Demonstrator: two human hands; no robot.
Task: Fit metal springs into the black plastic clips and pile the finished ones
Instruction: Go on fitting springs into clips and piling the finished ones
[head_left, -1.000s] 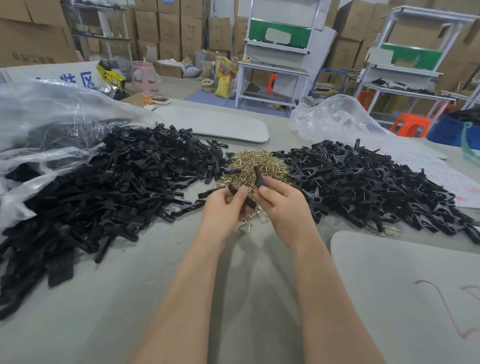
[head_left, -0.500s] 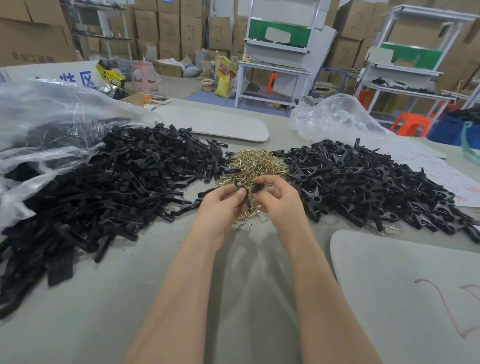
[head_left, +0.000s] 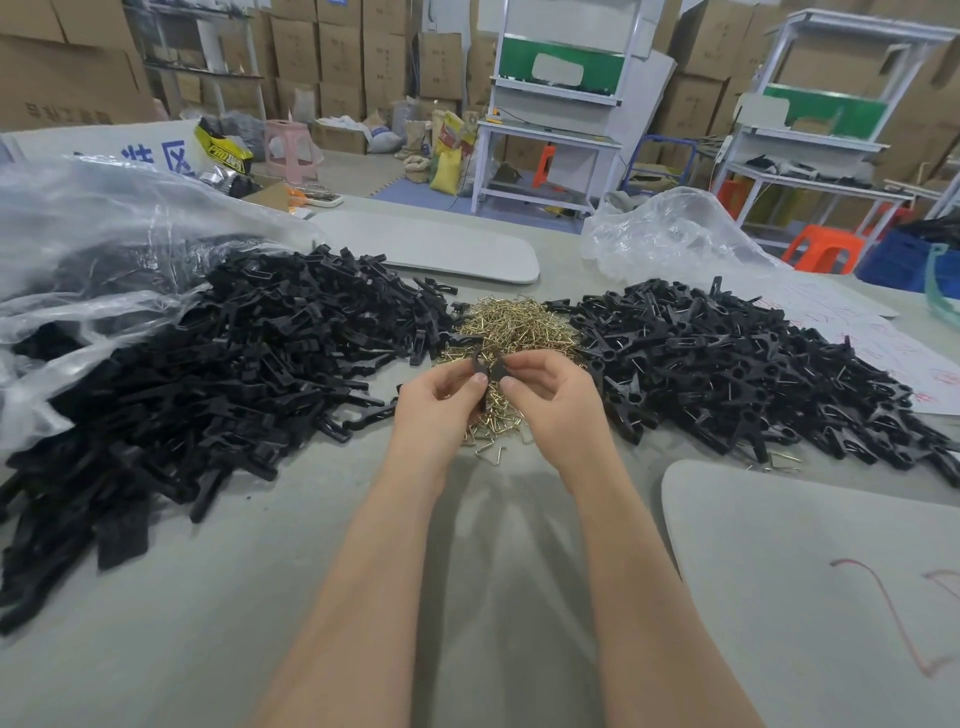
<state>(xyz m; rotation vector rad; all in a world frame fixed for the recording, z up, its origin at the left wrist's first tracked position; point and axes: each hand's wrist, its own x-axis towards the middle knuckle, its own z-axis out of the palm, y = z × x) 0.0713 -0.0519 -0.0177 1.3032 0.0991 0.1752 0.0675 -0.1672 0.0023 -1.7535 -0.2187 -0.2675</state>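
Over the near edge of the heap of small brass-coloured wire springs (head_left: 514, 327), the two hands have closed in on each other. A second ago the left hand (head_left: 436, 410) held one black clip half lying crosswise and the right hand (head_left: 561, 405) held another upright, the two apart. Now the halves stand face to face as one black plastic clip (head_left: 489, 370), pinched from either side between thumb and forefinger of each hand. The fingers hide whether a spring already sits between the halves. My reading is that the halves are mated and the spring is being seated or comes next, so this clip is not yet ready for the pile.

Far left of the grip, a big clear plastic bag (head_left: 78, 249) lies slumped on its side with dark clip parts inside. They spill into the broad pile of loose black clip halves (head_left: 234, 374) just left of the hands. Right of the grip lies the pile of black clips with wire glinting in them (head_left: 727, 374), likely the finished ones. Behind that pile sits a crumpled clear bag (head_left: 670, 239); I cannot tell what it holds.
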